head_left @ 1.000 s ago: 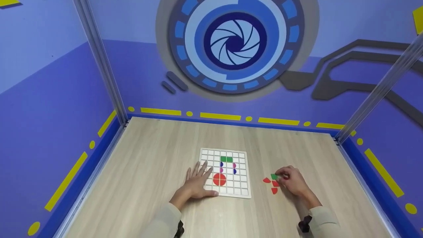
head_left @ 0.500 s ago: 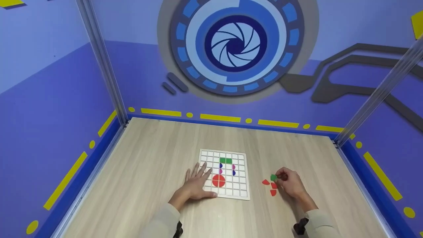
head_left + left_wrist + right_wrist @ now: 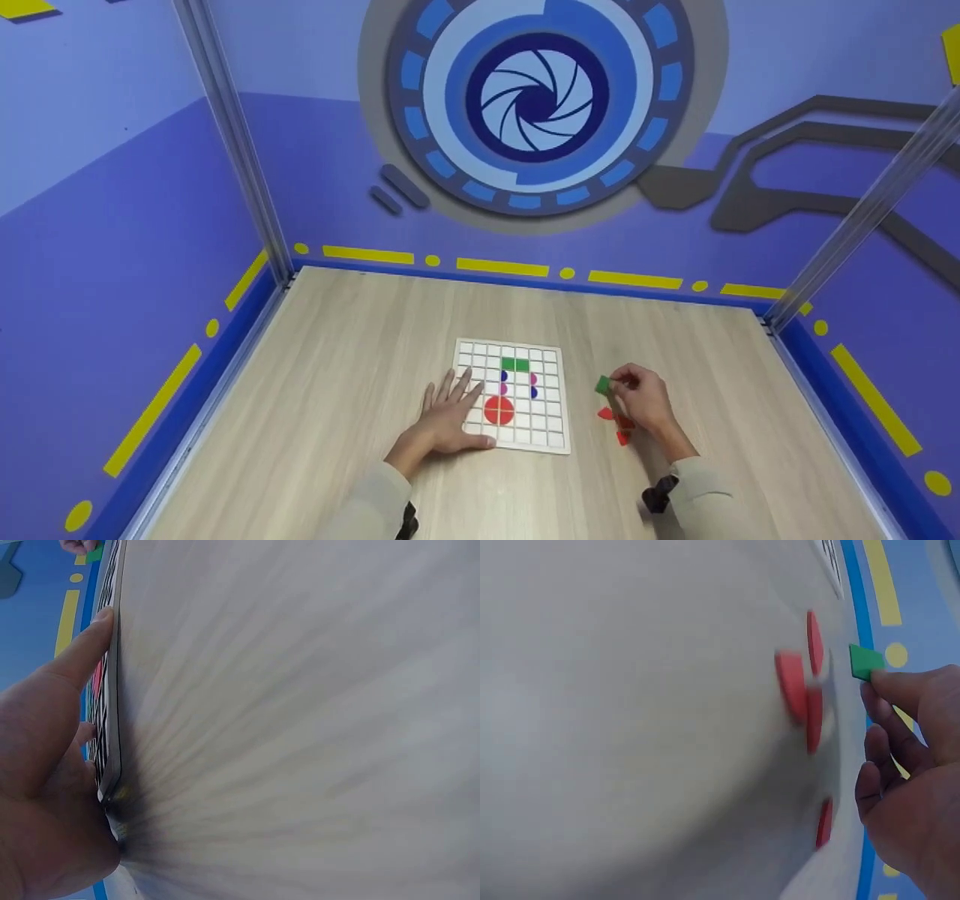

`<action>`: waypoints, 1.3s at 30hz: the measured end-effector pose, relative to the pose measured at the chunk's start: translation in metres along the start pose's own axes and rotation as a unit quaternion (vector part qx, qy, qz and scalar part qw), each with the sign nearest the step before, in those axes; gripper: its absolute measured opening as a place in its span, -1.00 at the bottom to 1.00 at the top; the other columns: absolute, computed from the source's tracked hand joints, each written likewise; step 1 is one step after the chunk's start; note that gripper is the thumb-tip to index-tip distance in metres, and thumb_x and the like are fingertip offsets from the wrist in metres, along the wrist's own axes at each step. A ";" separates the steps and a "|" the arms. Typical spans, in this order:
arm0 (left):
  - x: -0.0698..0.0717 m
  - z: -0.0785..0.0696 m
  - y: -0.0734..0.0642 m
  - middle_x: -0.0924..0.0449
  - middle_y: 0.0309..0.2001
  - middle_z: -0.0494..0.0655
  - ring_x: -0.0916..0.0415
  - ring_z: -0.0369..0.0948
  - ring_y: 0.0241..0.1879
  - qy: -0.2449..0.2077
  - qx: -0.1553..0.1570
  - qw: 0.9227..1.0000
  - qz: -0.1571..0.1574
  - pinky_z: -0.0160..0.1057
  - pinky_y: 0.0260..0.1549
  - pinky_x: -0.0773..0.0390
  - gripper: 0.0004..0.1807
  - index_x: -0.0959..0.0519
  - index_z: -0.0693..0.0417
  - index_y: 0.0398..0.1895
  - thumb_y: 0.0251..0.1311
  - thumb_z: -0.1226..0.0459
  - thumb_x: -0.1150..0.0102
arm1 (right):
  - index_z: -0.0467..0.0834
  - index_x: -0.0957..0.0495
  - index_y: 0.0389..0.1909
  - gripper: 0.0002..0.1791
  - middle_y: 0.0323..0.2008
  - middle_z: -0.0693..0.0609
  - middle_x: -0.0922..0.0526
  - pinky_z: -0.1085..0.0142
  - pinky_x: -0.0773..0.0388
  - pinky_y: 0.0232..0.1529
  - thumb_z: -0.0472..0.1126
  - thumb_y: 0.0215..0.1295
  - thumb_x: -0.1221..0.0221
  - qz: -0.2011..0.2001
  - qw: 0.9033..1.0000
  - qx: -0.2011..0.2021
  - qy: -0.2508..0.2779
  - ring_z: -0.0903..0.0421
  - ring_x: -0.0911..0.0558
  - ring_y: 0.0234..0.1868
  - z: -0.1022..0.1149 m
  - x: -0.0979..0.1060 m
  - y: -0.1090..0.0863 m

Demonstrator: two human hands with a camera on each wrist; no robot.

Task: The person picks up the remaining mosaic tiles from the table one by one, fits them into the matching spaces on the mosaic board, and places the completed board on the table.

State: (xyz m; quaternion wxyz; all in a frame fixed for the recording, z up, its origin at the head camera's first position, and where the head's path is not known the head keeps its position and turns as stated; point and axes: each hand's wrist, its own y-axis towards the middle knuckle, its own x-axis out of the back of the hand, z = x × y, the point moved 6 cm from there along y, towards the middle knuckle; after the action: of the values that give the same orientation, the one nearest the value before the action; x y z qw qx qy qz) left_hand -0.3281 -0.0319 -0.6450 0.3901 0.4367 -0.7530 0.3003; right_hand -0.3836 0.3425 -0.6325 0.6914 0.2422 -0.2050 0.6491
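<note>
A white grid board (image 3: 553,424) lies on the table, bearing two green squares (image 3: 515,364), a red disc of quarter pieces (image 3: 499,410) and small pink and dark blue half-round pieces (image 3: 533,392). My left hand (image 3: 448,425) rests spread over the board's left side, thumb along the near edge; in the left wrist view its thumb (image 3: 90,645) touches the rim. To the board's right, my right hand (image 3: 645,400) pinches a green square tile (image 3: 865,661) between thumb and fingertips, held above the table in the right wrist view.
Several red quarter-round pieces (image 3: 791,686) lie loose on the table below my right hand. The wooden table (image 3: 360,337) is bounded by blue walls with yellow marks, and metal posts (image 3: 238,142) stand at its back corners.
My right hand has lifted the green tile from beside the red pieces and moved it slightly left and away from me. My left hand stays on the board.
</note>
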 end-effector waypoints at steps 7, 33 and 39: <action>-0.003 0.003 0.002 0.25 0.74 0.13 0.45 0.22 0.68 -0.008 0.005 1.000 0.000 0.38 0.54 0.40 0.20 -0.08 0.05 0.72 0.18 -0.32 -0.38 | -0.18 -0.71 -0.15 -0.90 -0.24 -0.05 -0.68 0.34 -0.54 -0.26 -0.41 0.45 -0.27 -0.001 0.997 0.065 0.033 0.02 -0.59 -0.19 0.047 -0.048 0.003; -0.002 -0.001 0.002 0.19 0.73 0.14 0.37 0.22 0.68 0.016 0.003 1.000 0.000 0.39 0.55 0.31 0.23 -0.10 0.04 0.71 0.14 -0.36 -0.39 | -0.18 -0.70 -0.18 -0.87 -0.26 -0.03 -0.64 0.26 -0.51 -0.17 -0.44 0.45 -0.23 0.020 0.999 0.008 0.037 0.05 -0.58 -0.19 0.058 -0.104 0.045; 0.000 0.001 0.001 0.17 0.73 0.14 0.35 0.22 0.69 0.015 0.004 1.000 -0.005 0.38 0.55 0.30 0.21 -0.11 0.05 0.71 0.15 -0.35 -0.39 | -0.20 -0.68 -0.20 -0.88 -0.28 -0.02 -0.63 0.25 -0.50 -0.19 -0.46 0.45 -0.23 0.034 0.999 0.018 0.037 0.06 -0.56 -0.21 0.059 -0.109 0.049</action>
State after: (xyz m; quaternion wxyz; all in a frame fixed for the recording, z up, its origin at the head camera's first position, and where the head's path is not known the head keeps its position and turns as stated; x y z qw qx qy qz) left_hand -0.3297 -0.0324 -0.6458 0.4010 0.4373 -0.7436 0.3082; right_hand -0.4384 0.2219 -0.6468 0.6713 0.2237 -0.1759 0.6844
